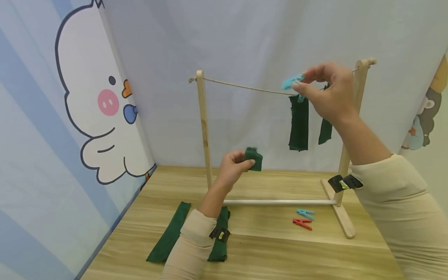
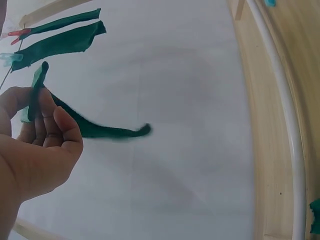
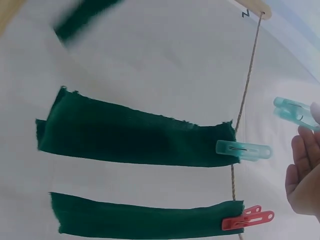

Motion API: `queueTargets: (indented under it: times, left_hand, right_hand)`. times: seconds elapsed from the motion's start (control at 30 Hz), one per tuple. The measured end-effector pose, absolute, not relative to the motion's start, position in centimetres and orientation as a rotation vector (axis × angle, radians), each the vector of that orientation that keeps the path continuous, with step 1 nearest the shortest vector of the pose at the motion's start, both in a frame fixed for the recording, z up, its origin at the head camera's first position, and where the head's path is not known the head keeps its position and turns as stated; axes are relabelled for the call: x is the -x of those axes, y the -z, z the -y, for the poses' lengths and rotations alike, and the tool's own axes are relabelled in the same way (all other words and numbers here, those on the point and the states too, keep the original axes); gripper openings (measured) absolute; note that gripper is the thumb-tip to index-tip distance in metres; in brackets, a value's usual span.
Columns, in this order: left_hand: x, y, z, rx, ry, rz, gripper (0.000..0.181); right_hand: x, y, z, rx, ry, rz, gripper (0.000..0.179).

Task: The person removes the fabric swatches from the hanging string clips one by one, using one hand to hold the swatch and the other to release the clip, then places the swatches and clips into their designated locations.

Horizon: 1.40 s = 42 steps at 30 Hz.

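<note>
My left hand (image 1: 232,169) pinches a dark green cloth strip (image 1: 256,159) between thumb and fingers, below the rope; in the left wrist view the strip's tail (image 2: 110,131) trails away from the hand. Up at rope height, my right hand (image 1: 330,91) pinches a light blue clothespin (image 1: 292,82) between thumb and fingertips. Just beyond it, a green strip (image 3: 140,135) hangs from the rope (image 3: 246,90) under another blue clothespin (image 3: 244,149). Beside that, a second green strip (image 3: 150,220) hangs under a red clothespin (image 3: 247,219).
The rope runs between two wooden posts (image 1: 204,128) joined low down by a white rod (image 1: 280,202). On the table (image 1: 280,256) lie a blue clothespin (image 1: 305,214), a red clothespin (image 1: 302,223) and two green strips (image 1: 170,233), one partly behind my left forearm.
</note>
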State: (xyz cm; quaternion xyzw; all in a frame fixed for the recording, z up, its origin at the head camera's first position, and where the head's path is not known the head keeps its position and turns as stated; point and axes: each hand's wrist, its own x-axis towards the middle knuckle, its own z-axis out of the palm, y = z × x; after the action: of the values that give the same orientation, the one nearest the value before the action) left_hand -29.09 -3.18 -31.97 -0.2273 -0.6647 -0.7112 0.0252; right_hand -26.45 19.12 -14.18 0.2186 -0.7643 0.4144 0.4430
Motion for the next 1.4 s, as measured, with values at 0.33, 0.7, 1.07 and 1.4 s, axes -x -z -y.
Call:
queueTargets:
  times: [0.33, 0.7, 1.07, 1.4]
  left_hand:
    - [28.7, 32.5, 4.0, 0.696, 2.138, 2.144, 0.017]
    - [27.7, 33.8, 4.3, 0.692, 2.087, 2.218, 0.018]
    - [27.8, 36.4, 4.6, 0.622, 2.141, 2.212, 0.017]
    - [27.7, 39.2, 4.9, 0.6, 2.225, 2.159, 0.017]
  right_hand:
    - [25.6, 16.8, -19.7, -0.487, -1.063, 1.973, 0.027]
    - [24.7, 19.9, -20.4, -0.664, -1.185, 1.94, 0.023]
    - [23.3, 23.4, -20.5, -0.699, -1.223, 1.995, 0.023]
    - [22.8, 27.3, -21.2, -0.654, -1.342, 2.086, 0.023]
